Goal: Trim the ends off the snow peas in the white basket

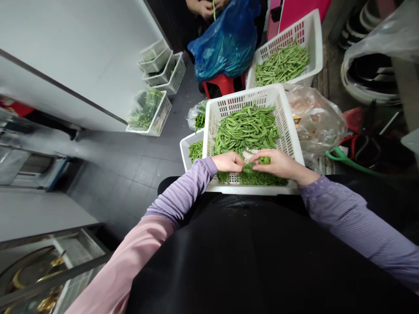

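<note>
A white plastic basket (291, 126) stands at my lap with a heap of flat green snow peas (247, 126) in it. Over its near part are both my hands, close together. My left hand (230, 162) is closed in a pinch; what its fingertips hold, if anything, is too small to make out. Curled fingers of my right hand (276, 163) hold a few snow peas, partly hidden by the hand. Beneath the hands, small green trimmings (263, 179) lie along the basket's near side.
Behind stands a white basket (316, 48) of green beans (283, 65). A blue plastic bag (225, 43) rests on a red stool (222, 83), near another person's hands (205, 8). Clear bags (316, 117) lie at right; stacked vegetable baskets (176, 74) stand by the wall.
</note>
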Action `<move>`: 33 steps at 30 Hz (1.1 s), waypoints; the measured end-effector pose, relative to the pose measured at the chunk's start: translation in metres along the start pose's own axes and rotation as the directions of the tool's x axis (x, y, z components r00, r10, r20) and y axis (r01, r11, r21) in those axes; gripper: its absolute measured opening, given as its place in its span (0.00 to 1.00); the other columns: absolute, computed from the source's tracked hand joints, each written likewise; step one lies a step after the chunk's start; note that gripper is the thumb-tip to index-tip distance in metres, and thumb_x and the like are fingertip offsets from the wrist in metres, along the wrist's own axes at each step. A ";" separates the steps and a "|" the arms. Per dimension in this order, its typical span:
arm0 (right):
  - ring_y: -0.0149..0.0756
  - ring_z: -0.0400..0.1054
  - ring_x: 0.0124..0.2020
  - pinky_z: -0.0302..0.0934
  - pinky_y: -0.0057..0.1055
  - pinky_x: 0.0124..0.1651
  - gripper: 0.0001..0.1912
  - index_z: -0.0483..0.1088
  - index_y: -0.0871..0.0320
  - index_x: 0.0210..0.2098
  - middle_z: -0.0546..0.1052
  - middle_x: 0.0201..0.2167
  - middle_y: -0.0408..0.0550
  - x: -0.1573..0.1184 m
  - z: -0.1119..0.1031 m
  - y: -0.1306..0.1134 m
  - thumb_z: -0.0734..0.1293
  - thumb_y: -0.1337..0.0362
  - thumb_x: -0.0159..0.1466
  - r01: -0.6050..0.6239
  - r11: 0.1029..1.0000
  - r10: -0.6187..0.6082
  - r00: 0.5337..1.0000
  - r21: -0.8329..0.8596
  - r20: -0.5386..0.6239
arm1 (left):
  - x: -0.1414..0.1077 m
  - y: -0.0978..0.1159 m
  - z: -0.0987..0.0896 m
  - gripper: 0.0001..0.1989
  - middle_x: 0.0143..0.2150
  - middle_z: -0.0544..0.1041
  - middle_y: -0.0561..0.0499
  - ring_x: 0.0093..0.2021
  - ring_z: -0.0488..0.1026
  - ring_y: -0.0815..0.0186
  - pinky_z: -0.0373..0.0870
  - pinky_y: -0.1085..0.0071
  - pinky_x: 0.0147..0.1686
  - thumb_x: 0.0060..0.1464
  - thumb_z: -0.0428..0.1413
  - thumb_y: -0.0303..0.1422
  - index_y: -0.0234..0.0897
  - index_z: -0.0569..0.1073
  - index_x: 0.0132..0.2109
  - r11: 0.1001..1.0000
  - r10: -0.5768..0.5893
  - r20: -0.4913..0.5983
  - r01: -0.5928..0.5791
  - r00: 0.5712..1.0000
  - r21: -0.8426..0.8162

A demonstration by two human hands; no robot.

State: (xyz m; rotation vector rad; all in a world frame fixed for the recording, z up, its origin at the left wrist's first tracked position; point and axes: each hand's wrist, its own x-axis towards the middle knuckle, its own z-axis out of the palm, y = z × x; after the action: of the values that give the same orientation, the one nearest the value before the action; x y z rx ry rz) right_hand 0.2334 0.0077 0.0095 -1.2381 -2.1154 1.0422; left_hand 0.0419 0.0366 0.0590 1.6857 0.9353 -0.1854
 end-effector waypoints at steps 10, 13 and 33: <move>0.26 0.53 0.16 0.48 0.25 0.19 0.12 0.66 0.58 0.23 0.63 0.16 0.37 0.001 0.030 -0.005 0.68 0.57 0.44 -0.286 0.796 0.445 0.874 0.534 -0.195 | 0.031 0.005 0.039 0.12 0.14 0.54 0.60 0.19 0.52 0.79 0.51 0.81 0.21 0.43 0.47 0.24 0.32 0.59 0.15 0.969 -0.106 -0.673 -0.075 0.732 -0.234; 0.26 0.53 0.16 0.48 0.25 0.19 0.09 0.65 0.57 0.21 0.61 0.13 0.36 0.004 0.032 -0.008 0.68 0.60 0.45 -0.264 0.778 0.480 0.835 0.571 -0.268 | 0.042 0.003 0.049 0.12 0.14 0.55 0.59 0.17 0.52 0.78 0.52 0.81 0.19 0.46 0.46 0.26 0.32 0.61 0.17 0.928 -0.263 -0.673 -0.009 0.691 -0.372; 0.32 0.62 0.20 0.62 0.33 0.26 0.14 0.62 0.55 0.23 0.64 0.18 0.40 0.007 -0.003 -0.002 0.71 0.61 0.41 -0.233 0.361 0.601 0.799 0.903 -0.034 | 0.045 -0.096 0.039 0.17 0.46 0.72 0.33 0.46 0.71 0.55 0.67 0.67 0.44 0.50 0.51 0.33 0.25 0.72 0.45 0.682 -0.517 -0.418 0.655 0.747 0.325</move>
State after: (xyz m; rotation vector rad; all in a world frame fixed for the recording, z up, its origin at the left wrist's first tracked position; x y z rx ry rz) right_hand 0.2307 0.0141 0.0130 -1.2645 -0.6630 1.6541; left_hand 0.0219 0.0285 -0.0517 1.7965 1.7801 -0.6526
